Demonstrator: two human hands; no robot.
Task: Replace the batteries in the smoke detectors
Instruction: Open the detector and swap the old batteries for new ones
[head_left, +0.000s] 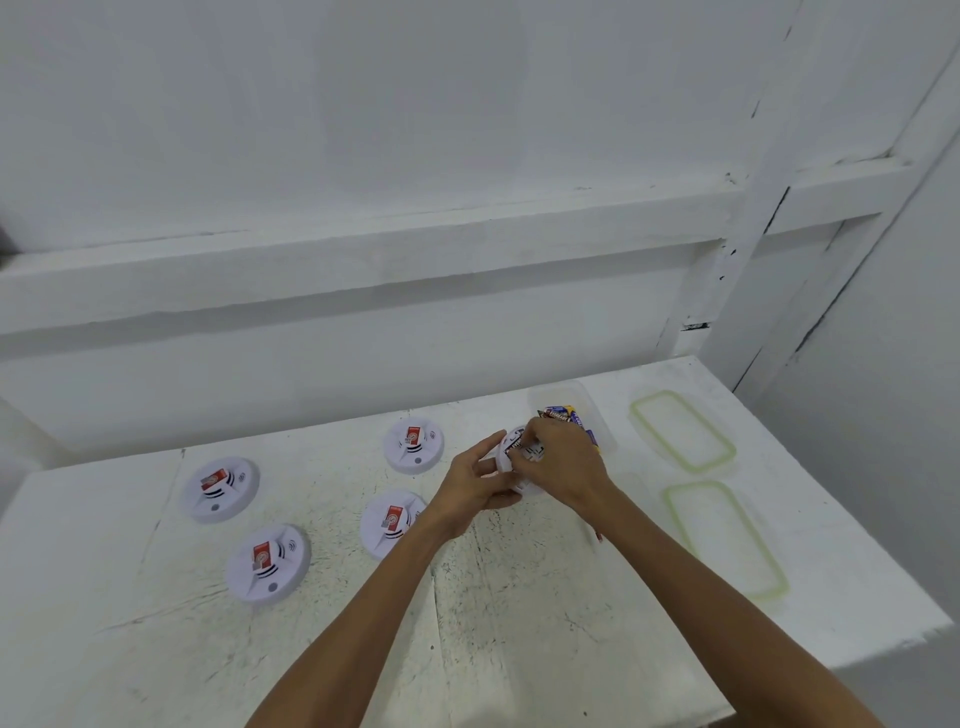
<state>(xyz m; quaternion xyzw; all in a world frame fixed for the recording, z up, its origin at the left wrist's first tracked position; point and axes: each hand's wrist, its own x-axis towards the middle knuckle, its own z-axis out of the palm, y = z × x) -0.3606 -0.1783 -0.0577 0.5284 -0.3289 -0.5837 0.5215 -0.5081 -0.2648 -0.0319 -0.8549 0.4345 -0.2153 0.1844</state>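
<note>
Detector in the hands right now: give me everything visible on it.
The held detector is a round white plastic disc, mostly covered by the hands. Its battery side faces the camera, tilted, and it appears raised off the table, just in front of the clear tub of batteries. The left hand grips its rim from the left and below. The right hand curls over it, fingertips pinching a dark-labelled battery at its compartment. Whether the battery is seated cannot be told.

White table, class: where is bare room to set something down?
Bare: the white table's near-left part, nearer than four round white smoke detectors; also its near-right corner beside green-rimmed clear lids. Crowded: around left hand, right hand and clear plastic battery tub.
</note>
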